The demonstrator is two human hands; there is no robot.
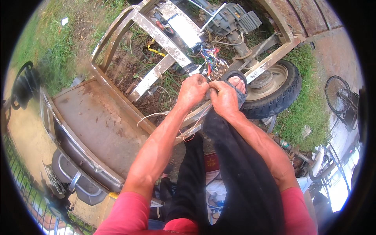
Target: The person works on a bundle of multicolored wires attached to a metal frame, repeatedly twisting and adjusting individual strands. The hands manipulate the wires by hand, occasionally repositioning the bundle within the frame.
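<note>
Both my hands meet at the middle of the view, over the frame's near rail. My left hand [193, 89] is pinched on something small, probably a thin wire end. My right hand [225, 99] is pinched beside it on something thin that I cannot make out. Just beyond them a bundle of coloured wires [208, 58] hangs by a beaded, brownish part [218, 71]. My sandaled foot [238, 84] is raised just right of my hands. A loose white wire [153, 115] runs below my left hand along the rusty metal frame [117, 109].
A metal floor pan [88, 121] lies left. A motor unit [231, 17] and a white metal box [182, 27] sit in the frame above. A tyre [286, 96] is right of my foot, with grass [303, 125] beyond. Bicycles [338, 96] stand far right.
</note>
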